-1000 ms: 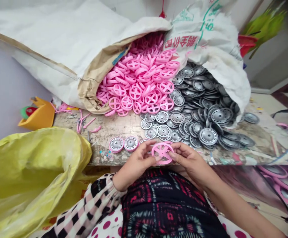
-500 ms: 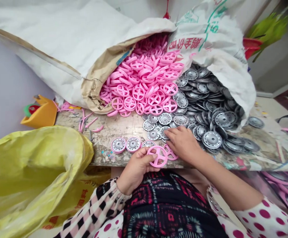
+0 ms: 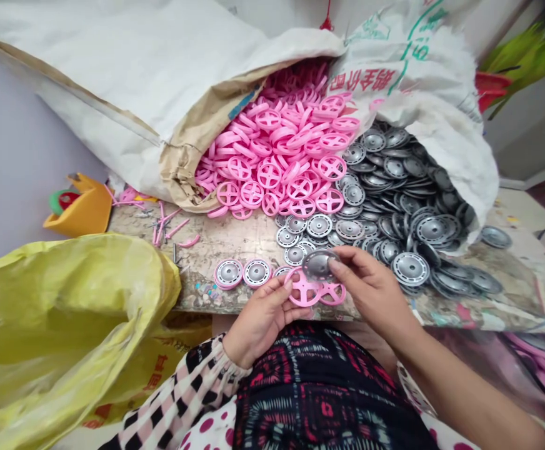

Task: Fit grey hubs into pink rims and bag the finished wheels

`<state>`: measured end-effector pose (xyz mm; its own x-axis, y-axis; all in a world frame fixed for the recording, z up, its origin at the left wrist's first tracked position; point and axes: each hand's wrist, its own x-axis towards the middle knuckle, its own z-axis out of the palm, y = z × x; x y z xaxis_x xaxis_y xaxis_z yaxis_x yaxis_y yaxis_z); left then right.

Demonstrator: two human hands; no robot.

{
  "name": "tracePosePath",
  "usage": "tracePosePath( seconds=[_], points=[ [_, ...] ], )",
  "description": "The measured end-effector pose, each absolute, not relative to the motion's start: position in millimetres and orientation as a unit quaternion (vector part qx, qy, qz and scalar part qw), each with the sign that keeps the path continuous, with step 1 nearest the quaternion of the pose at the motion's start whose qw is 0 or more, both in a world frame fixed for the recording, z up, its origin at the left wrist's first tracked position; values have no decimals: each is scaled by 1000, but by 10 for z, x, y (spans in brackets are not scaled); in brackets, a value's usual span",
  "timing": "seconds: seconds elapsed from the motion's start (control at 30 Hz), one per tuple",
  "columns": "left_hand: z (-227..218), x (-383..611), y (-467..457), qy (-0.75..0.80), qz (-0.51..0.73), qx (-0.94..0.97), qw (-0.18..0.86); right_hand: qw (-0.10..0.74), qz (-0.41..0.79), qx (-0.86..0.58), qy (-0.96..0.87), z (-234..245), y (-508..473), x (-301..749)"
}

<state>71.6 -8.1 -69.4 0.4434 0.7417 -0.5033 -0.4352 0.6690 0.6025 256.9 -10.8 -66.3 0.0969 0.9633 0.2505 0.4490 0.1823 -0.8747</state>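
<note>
Head view: left hand [image 3: 259,324], fingers gripping pink spoked wheel [image 3: 300,290]; right hand [image 3: 370,294], fingertips pinching silver disc [image 3: 318,265] just above, keeping both close.

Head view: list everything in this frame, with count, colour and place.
Table: one, stained top, centre.
Left sack: one, white, brown lining, back left.
Right sack: one, white, green and red print, back right.
Pink wheels: many, pink, heaped in left sack.
Silver discs: many, silver, spilling from right sack onto table.
Joined wheels: two, pink rims, silver centres, table front.
Plastic bag: one, yellow, lower left.
Holder: one, orange, table's left end.
Plant: one, green, red pot, upper right.
Left hand: holds a pink wheel.
Right hand: pinches a silver disc above it.
</note>
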Motion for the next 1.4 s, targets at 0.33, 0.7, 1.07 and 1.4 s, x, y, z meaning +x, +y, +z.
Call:
tracePosePath(
  seconds=[0.33,0.7,1.07,1.4],
  points=[
    [-693,762,-150,332,373,240,833,409,254,-549,-683,-761,-343,2359],
    [-728,773,-172,432,355,316,766,424,353,-553,-625,-854,-424,2263],
    [-611,442,55,509,388,463,614,426,422,-554,-577,-891,-427,2296],
    [-879,-313,510,637,449,466,420,377,290,-584,-658,-1017,-222,2447]
  ],
)
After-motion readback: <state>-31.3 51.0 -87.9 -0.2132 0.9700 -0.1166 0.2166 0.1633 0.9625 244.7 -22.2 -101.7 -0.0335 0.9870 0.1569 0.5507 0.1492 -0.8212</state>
